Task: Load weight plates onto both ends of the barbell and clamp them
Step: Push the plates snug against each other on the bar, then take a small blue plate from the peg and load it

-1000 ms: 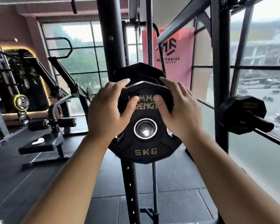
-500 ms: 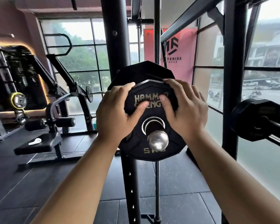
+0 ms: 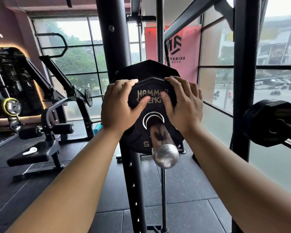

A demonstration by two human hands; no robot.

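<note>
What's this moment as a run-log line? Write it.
stage: loading | left hand: grips plate | right hand: grips plate | plate: on sleeve, in front of bigger plate | clamp: not seen

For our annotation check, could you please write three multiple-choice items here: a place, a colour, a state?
1. Where is the small plate? A on the barbell sleeve; B on a trolley; C in a crate.
2. Its lettering colour? A white; B gold; C red.
3. The left hand and right hand? A hang free; B only one grips; C both grip the plate.
Key: 1A, the sleeve runs through its hole; 2B, the letters read gold; 3C, both curl over its rim.
</note>
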